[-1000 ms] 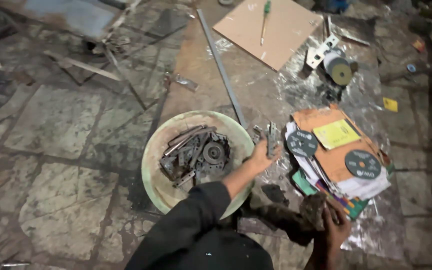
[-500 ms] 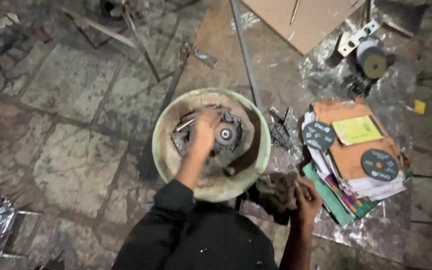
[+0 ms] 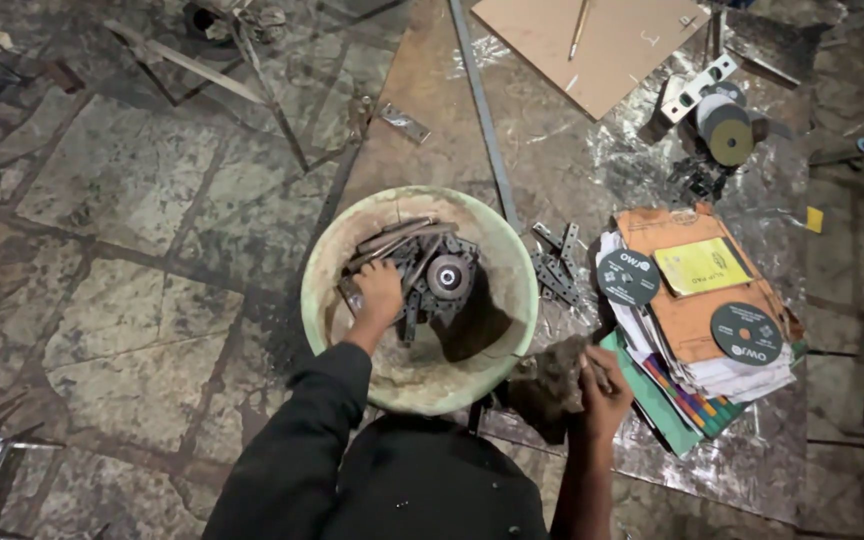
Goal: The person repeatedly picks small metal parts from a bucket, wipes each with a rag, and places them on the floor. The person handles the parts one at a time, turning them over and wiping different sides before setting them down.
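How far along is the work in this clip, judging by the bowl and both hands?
Done: a pale green bowl holds a pile of metal parts. In hand: the left hand is inside the bowl on those parts, and the right hand holds a brown rag. Left: a few small metal brackets lie on the floor beside the bowl.

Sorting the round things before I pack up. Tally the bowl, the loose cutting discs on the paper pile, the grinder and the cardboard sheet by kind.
Pale green bowl: 1
Dark cutting discs on the paper pile: 2
Angle grinder: 1
Cardboard sheet: 1
Total: 5
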